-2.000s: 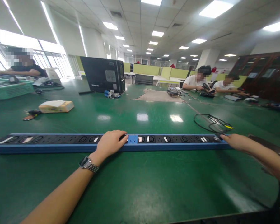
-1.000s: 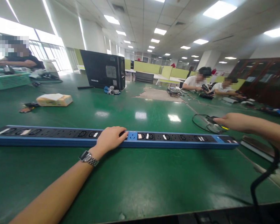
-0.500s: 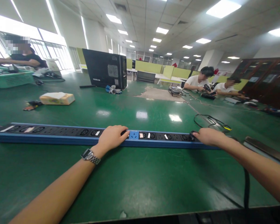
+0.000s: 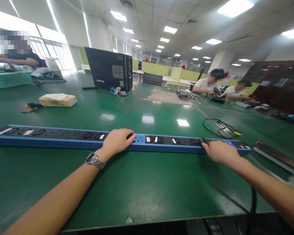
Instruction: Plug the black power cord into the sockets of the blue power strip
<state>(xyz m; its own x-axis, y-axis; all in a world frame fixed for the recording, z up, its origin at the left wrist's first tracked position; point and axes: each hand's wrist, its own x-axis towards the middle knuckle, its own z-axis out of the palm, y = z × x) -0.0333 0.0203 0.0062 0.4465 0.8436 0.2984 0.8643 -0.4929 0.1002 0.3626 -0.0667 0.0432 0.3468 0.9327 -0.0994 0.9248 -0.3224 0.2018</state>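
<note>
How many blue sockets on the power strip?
2: the middle blue socket, just right of the left hand, and the far-right blue socket on the power strip, partly behind the right hand. Hands may hide more.

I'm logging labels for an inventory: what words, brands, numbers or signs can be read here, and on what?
No text can be read.
Blue power strip: stickers, too small.
Black computer case: pale label, too blurred.
Tissue pack: printing, too blurred.
Yellow tag by the coiled cable: no legible marks.
</note>
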